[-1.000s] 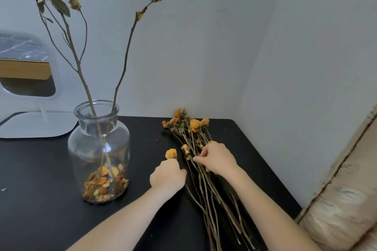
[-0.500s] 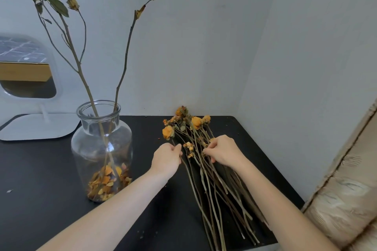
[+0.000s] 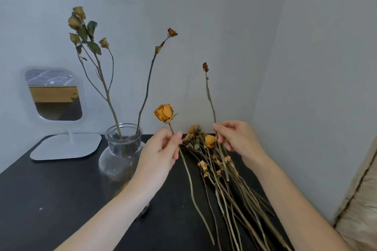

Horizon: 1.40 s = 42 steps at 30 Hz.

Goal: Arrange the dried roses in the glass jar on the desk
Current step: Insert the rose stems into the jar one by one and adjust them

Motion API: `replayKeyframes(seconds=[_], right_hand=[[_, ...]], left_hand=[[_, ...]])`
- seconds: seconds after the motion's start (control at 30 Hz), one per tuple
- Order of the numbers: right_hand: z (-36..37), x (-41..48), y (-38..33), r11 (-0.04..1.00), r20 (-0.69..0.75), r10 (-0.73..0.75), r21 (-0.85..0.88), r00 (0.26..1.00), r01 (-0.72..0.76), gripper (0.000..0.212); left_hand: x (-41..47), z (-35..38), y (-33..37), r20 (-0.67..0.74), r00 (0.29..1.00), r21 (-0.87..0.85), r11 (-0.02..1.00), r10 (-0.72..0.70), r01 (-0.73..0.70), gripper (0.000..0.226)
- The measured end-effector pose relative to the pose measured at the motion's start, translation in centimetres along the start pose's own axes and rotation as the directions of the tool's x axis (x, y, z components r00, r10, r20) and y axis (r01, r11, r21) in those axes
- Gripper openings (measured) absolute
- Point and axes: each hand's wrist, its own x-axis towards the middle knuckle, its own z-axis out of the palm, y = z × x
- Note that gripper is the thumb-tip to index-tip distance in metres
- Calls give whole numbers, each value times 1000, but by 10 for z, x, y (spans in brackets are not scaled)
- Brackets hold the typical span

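Observation:
A clear glass jar (image 3: 124, 140) stands on the black desk (image 3: 51, 193) with two tall dried stems in it and loose petals at its bottom. My left hand (image 3: 161, 149) pinches the stem of a yellow dried rose (image 3: 164, 112), held upright just right of the jar. My right hand (image 3: 237, 137) holds a thin stem with a small dark bud (image 3: 205, 66) upright above the pile. The remaining dried roses (image 3: 222, 179) lie in a bundle on the desk under my right hand.
A white-framed table mirror (image 3: 55, 93) on a flat white base stands at the back left. Grey walls meet in a corner behind the desk. A beige cushion (image 3: 361, 206) sits past the desk's right edge.
Both hands have risen from the bundle, each lifting one stem upright. The view has tilted down and back, so the jar and mirror now sit lower in frame.

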Motion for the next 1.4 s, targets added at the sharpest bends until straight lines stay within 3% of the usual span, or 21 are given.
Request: replayKeyframes(seconds=[0.07, 0.13, 0.33, 0.47, 0.57, 0.83, 1.07, 1.27, 1.4], right_hand=[[5, 0, -13, 998, -9, -29, 52, 1000, 30, 9], [11, -1, -24, 995, -13, -48, 92, 999, 49, 8], [35, -1, -44, 985, -37, -112, 125, 993, 116, 10], [49, -3, -50, 985, -19, -117, 127, 993, 118, 13], [55, -5, -52, 985, -4, -130, 111, 992, 129, 12], [55, -11, -54, 982, -11, -160, 105, 987, 160, 12], [57, -10, -58, 971, -63, -182, 144, 981, 189, 12], [60, -11, -67, 951, -107, -238, 176, 965, 254, 12], [65, -13, -74, 935, -126, -278, 191, 952, 298, 12]], left_hand=[[-9, -23, 18, -39, 998, -47, 998, 45, -47, 30], [-14, -50, 41, -131, 979, 26, 987, 158, -156, 31], [6, -137, 107, -430, 817, 152, 923, 384, -354, 28], [19, -167, 139, -492, 732, 194, 879, 471, -436, 29], [25, -173, 147, -491, 709, 224, 860, 507, -459, 28], [43, -153, 100, -389, 805, 389, 872, 447, -296, 29], [45, -133, 45, -215, 927, 513, 843, 307, -161, 22], [39, -126, 17, -222, 945, 451, 884, 240, -119, 3], [27, -123, 5, -237, 954, 348, 933, 182, -92, 19]])
